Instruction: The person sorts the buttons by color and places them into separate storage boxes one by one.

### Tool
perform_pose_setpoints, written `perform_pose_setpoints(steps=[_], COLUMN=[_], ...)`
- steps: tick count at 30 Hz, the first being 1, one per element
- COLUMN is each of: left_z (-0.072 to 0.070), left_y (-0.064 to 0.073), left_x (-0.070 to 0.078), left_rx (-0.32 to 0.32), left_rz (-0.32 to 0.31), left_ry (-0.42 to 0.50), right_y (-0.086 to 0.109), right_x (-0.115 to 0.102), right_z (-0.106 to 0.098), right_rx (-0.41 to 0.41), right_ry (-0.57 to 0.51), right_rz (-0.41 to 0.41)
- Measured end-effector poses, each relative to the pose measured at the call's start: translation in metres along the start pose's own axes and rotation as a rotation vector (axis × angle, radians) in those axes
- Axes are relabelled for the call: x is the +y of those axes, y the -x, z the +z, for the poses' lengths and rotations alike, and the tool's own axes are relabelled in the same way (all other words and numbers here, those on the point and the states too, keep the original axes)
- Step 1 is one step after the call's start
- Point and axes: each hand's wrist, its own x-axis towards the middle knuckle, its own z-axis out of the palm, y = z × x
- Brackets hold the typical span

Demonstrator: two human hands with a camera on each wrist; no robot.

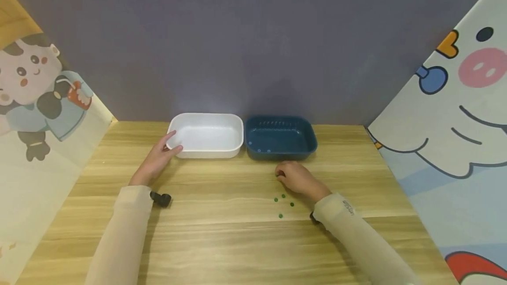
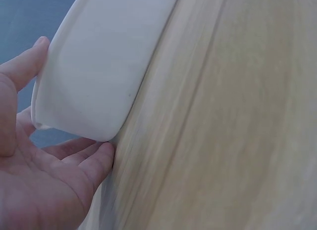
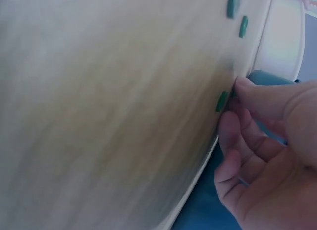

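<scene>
My left hand holds the left end of a white plastic bin, thumb at the near side and fingers at the end. In the left wrist view, the fingertips meet the bin's lower corner. My right hand is just in front of a dark blue bin, thumb and forefinger pinching a small green piece, mostly hidden by the fingers. Several small flat green pieces lie on the table nearer me; another green piece shows beside the right fingertips. Small pale-rimmed round spots show inside the blue bin.
Both bins stand side by side on the wood-grain table, close to a grey back panel. Panels with cartoon prints stand at the left and right. A dark wrist camera juts from the left sleeve.
</scene>
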Motion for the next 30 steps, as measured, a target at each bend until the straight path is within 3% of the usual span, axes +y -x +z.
perform_pose_setpoints(steps=[4,8,15,26,30], left_z=[0.0,-0.002,-0.004,-0.003,-0.001], left_y=[0.001,-0.006,-0.018,-0.017,-0.01], left_x=[-0.002,-0.013,-0.033,-0.028,-0.015], left_rx=[0.003,0.001,0.011,0.023,0.011], left_rz=[0.021,0.03,0.047,0.05,0.044], left_ry=[0.016,0.035,0.024,0.018,0.025], right_y=[-0.003,-0.004,-0.002,0.009,0.009], right_x=[-0.001,0.0,0.004,-0.004,-0.009], right_z=[0.001,-0.001,-0.001,-0.002,-0.004], right_rx=[-0.056,-0.112,-0.069,0.071,0.082], right_ry=[0.008,-0.009,-0.144,-0.545,-0.651], right_rz=[0.057,0.115,0.153,0.128,0.137])
